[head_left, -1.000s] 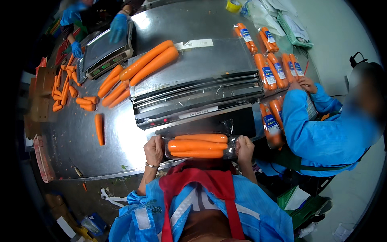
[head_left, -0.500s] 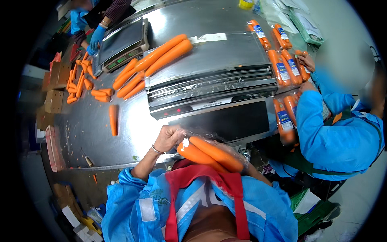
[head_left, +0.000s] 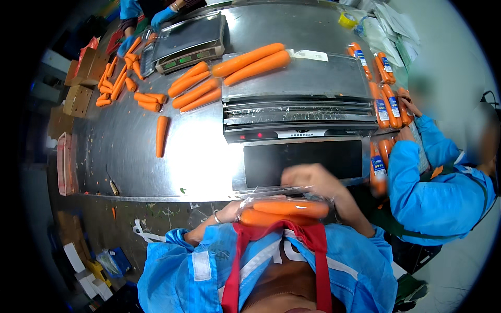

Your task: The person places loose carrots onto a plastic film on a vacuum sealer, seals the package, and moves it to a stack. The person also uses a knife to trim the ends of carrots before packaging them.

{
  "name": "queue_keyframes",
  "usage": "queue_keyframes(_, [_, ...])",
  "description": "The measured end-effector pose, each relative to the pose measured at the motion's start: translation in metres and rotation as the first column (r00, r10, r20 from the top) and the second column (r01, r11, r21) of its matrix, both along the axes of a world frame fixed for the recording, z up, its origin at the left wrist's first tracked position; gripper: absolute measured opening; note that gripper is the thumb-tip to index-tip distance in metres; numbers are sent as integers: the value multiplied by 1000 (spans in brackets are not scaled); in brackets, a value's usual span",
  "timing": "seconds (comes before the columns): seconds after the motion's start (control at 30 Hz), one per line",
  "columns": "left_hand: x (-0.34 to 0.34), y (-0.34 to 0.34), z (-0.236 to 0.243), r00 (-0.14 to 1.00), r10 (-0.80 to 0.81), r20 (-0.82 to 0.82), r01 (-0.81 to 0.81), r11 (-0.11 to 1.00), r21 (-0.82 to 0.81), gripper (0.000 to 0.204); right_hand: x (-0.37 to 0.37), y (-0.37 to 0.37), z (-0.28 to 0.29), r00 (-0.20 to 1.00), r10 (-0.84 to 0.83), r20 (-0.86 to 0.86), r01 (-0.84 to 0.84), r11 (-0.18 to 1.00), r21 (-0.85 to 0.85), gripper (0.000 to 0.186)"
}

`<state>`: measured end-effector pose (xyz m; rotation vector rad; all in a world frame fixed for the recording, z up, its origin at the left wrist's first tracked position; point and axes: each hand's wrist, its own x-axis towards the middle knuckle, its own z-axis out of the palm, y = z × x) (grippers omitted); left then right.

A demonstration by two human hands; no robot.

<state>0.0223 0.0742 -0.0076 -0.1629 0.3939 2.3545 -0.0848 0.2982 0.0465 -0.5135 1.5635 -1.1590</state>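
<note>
A clear plastic bag of carrots (head_left: pixel 287 209) lies sideways close against my chest, just off the table's front edge. My left hand (head_left: pixel 229 212) supports it at its left end, its fingers mostly hidden behind the film. Smeared by motion, my right hand (head_left: pixel 312 177) is above the bag's right part, with a loose edge of film below it; whether its fingers grip anything does not show. Beyond the hands stands a wrapping machine (head_left: pixel 302 134) with a dark front plate (head_left: pixel 302 164). Two large carrots (head_left: pixel 257 63) lie on the machine's metal top.
Left of the machine are several carrots (head_left: pixel 195 93), a single carrot (head_left: pixel 162 136) and a knife (head_left: pixel 114 187). A scale (head_left: pixel 190 44) stands behind, near a co-worker's gloved hands (head_left: pixel 163 19). At right, another person (head_left: pixel 433 182) handles labelled carrot bags (head_left: pixel 392 107).
The bag has turned from slanting to nearly level. My right hand has come out from behind it and risen above it; my left hand has moved lower. The whole view has shifted.
</note>
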Motion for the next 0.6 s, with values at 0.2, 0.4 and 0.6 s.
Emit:
queue_keyframes(0.2, [-12,11,-14,999,-46,14,46,999,-8,25,36,-37,58,902,100,-420,-185,968,-167,51])
queue_keyframes(0.4, [-15,11,-22,1000,-15,-4,15,994,-106,28,78,67,1,949,-303,84,311,945,-98,63])
queue_keyframes(0.6, [-5,-8,-9,992,83,-93,-109,939,-327,32,112,65,-103,473,-651,594,876,274,-397,43])
